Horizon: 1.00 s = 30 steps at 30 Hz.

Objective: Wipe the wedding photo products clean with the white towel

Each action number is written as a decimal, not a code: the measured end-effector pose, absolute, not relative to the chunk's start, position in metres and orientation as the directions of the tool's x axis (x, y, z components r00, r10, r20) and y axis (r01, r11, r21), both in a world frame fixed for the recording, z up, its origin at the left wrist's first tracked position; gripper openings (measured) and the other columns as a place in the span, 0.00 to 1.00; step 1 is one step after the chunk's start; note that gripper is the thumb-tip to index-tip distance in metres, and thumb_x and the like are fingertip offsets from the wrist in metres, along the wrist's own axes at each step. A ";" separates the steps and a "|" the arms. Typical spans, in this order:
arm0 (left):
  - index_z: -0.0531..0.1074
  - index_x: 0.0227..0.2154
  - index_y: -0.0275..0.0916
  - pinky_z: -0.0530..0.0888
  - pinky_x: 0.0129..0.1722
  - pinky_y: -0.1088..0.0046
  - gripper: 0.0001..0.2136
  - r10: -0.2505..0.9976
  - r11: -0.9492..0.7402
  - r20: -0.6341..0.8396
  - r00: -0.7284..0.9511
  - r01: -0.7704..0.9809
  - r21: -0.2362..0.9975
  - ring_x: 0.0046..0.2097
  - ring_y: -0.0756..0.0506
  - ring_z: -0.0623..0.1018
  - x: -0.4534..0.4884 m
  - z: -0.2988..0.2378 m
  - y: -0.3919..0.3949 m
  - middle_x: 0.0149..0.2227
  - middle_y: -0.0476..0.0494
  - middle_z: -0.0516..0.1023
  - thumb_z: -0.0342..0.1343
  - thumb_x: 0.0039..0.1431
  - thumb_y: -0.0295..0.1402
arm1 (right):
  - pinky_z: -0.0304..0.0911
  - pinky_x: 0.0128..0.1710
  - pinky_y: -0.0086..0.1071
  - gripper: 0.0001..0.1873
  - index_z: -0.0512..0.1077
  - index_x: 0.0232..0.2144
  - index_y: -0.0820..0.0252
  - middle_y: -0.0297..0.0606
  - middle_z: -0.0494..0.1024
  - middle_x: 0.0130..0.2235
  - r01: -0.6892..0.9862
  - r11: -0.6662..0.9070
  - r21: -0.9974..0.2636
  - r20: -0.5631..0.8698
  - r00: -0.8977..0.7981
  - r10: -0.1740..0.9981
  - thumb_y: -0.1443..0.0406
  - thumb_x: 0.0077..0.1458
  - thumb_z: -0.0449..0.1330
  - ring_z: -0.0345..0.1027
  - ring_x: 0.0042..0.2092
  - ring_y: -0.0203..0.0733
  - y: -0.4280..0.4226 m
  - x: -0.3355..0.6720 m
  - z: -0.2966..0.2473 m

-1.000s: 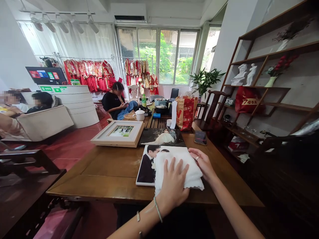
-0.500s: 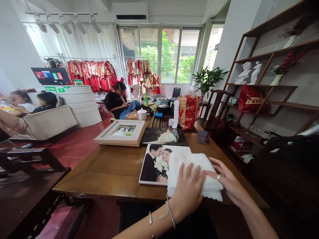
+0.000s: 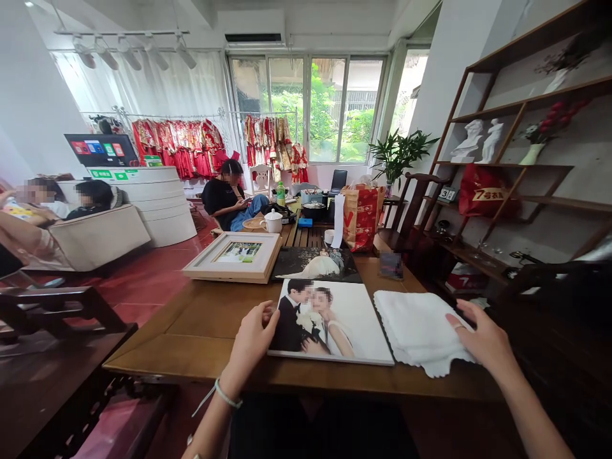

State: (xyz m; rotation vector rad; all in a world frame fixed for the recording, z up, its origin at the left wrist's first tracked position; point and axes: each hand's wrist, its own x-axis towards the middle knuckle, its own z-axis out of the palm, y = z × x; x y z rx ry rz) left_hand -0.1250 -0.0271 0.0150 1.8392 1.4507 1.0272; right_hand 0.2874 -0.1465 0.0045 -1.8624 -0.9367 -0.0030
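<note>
A wedding photo panel point(image 3: 349, 319) lies flat near the front edge of the wooden table point(image 3: 215, 319). My left hand point(image 3: 253, 338) touches its left edge, fingers curled around the edge. A folded white cloth point(image 3: 418, 328) lies on the table just right of the panel. My right hand point(image 3: 482, 338) rests on the cloth's right side with fingers spread flat. A dark photo panel point(image 3: 315, 262) and a framed picture point(image 3: 234, 254) lie behind.
A red gift bag point(image 3: 361, 215), teapot point(image 3: 272, 221) and tea tray sit further back on the table. A wooden shelf unit point(image 3: 516, 172) stands on the right. People sit on a sofa at left and on a chair by the window. A dark bench point(image 3: 57, 312) is at left.
The cloth slid right off the photo panel onto the table with my right hand. My left hand left the cloth and moved to the panel's left edge.
</note>
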 end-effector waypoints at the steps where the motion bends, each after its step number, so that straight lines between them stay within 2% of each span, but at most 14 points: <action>1: 0.71 0.42 0.34 0.71 0.40 0.66 0.17 0.975 -0.220 0.184 0.122 0.476 0.851 0.39 0.40 0.77 -0.126 0.013 -0.026 0.37 0.39 0.78 0.53 0.53 0.39 | 0.52 0.55 0.56 0.20 0.70 0.42 0.59 0.53 0.73 0.48 0.719 -0.171 -0.673 0.518 0.624 0.585 0.61 0.44 0.59 0.61 0.55 0.61 -0.145 0.276 0.007; 2: 0.71 0.42 0.34 0.71 0.40 0.66 0.17 0.979 -0.199 0.157 0.132 0.432 0.880 0.38 0.40 0.77 -0.126 0.011 -0.026 0.36 0.39 0.78 0.54 0.53 0.40 | 0.48 0.58 0.54 0.21 0.69 0.45 0.59 0.52 0.71 0.51 0.809 -0.098 -0.580 0.620 0.516 0.591 0.60 0.47 0.58 0.56 0.58 0.59 -0.144 0.260 0.008; 4: 0.72 0.41 0.35 0.71 0.40 0.67 0.18 0.986 -0.144 0.105 0.131 0.339 0.930 0.39 0.40 0.77 -0.126 0.009 -0.025 0.37 0.39 0.78 0.56 0.50 0.41 | 0.50 0.58 0.51 0.23 0.66 0.50 0.57 0.46 0.69 0.53 0.886 0.129 -0.446 0.710 0.262 0.654 0.58 0.51 0.57 0.56 0.59 0.53 -0.144 0.217 0.008; 6: 0.72 0.39 0.35 0.71 0.38 0.68 0.18 0.992 -0.061 0.033 0.122 0.232 0.971 0.40 0.40 0.77 -0.127 0.010 -0.022 0.38 0.40 0.78 0.60 0.46 0.40 | 0.51 0.59 0.51 0.27 0.61 0.55 0.53 0.42 0.64 0.58 0.895 0.286 -0.342 0.633 -0.005 0.774 0.59 0.52 0.57 0.52 0.61 0.52 -0.146 0.170 0.005; 7: 0.72 0.38 0.35 0.71 0.37 0.69 0.18 0.992 -0.018 -0.005 0.124 0.184 0.983 0.40 0.40 0.77 -0.128 0.010 -0.020 0.38 0.40 0.78 0.61 0.44 0.40 | 0.48 0.60 0.51 0.30 0.58 0.57 0.52 0.40 0.62 0.60 0.893 0.343 -0.290 0.565 -0.130 0.815 0.59 0.52 0.57 0.49 0.63 0.52 -0.146 0.148 0.002; 9: 0.71 0.38 0.34 0.71 0.34 0.70 0.20 0.987 0.045 -0.061 0.146 0.114 0.993 0.38 0.41 0.77 -0.131 0.012 -0.014 0.34 0.41 0.78 0.63 0.41 0.38 | 0.43 0.61 0.55 0.34 0.53 0.60 0.51 0.39 0.59 0.62 0.889 0.404 -0.213 0.487 -0.262 0.833 0.59 0.52 0.57 0.45 0.64 0.53 -0.143 0.115 -0.002; 12: 0.70 0.39 0.33 0.71 0.32 0.72 0.23 0.983 0.077 -0.086 0.165 0.062 0.995 0.32 0.44 0.77 -0.130 0.011 -0.008 0.27 0.45 0.77 0.65 0.39 0.37 | 0.39 0.59 0.62 0.39 0.47 0.62 0.55 0.43 0.57 0.62 0.905 0.394 -0.162 0.487 -0.273 0.829 0.58 0.52 0.57 0.41 0.65 0.57 -0.131 0.090 -0.004; 15: 0.68 0.39 0.33 0.71 0.30 0.73 0.26 0.985 0.091 -0.091 0.148 0.004 0.996 0.29 0.46 0.76 -0.121 0.007 -0.006 0.24 0.49 0.75 0.67 0.35 0.35 | 0.39 0.59 0.63 0.42 0.47 0.63 0.58 0.46 0.57 0.62 0.905 0.404 -0.130 0.515 -0.287 0.808 0.59 0.49 0.59 0.41 0.64 0.58 -0.118 0.082 -0.002; 19: 0.66 0.40 0.34 0.71 0.28 0.74 0.29 0.988 0.096 -0.087 0.125 -0.074 0.993 0.27 0.48 0.76 -0.112 0.006 -0.012 0.25 0.50 0.74 0.69 0.32 0.35 | 0.37 0.59 0.63 0.35 0.53 0.61 0.60 0.47 0.58 0.62 0.906 0.414 -0.084 0.541 -0.308 0.783 0.64 0.51 0.56 0.43 0.64 0.57 -0.110 0.073 0.001; 22: 0.65 0.43 0.34 0.71 0.27 0.76 0.31 0.991 0.087 -0.070 0.112 -0.157 0.984 0.27 0.49 0.76 -0.115 0.018 -0.021 0.28 0.49 0.74 0.69 0.31 0.35 | 0.38 0.60 0.62 0.31 0.57 0.59 0.58 0.43 0.59 0.62 0.901 0.427 -0.076 0.554 -0.318 0.769 0.69 0.52 0.53 0.45 0.64 0.55 -0.112 0.063 0.000; 27: 0.65 0.42 0.34 0.69 0.21 0.80 0.33 0.997 0.037 -0.023 0.071 -0.192 0.981 0.23 0.51 0.75 -0.118 0.056 -0.042 0.27 0.50 0.74 0.70 0.29 0.37 | 0.47 0.60 0.56 0.32 0.55 0.60 0.59 0.40 0.67 0.57 0.899 0.420 -0.123 0.692 -0.225 0.686 0.73 0.52 0.50 0.55 0.60 0.51 -0.122 0.047 0.001; 30: 0.65 0.41 0.35 0.69 0.21 0.80 0.31 0.997 -0.038 0.047 0.054 -0.163 0.986 0.24 0.51 0.75 -0.116 0.077 -0.055 0.28 0.51 0.73 0.69 0.30 0.38 | 0.53 0.58 0.52 0.35 0.51 0.62 0.58 0.41 0.68 0.57 0.880 0.460 -0.115 0.754 -0.225 0.618 0.76 0.51 0.46 0.57 0.59 0.49 -0.126 0.042 0.009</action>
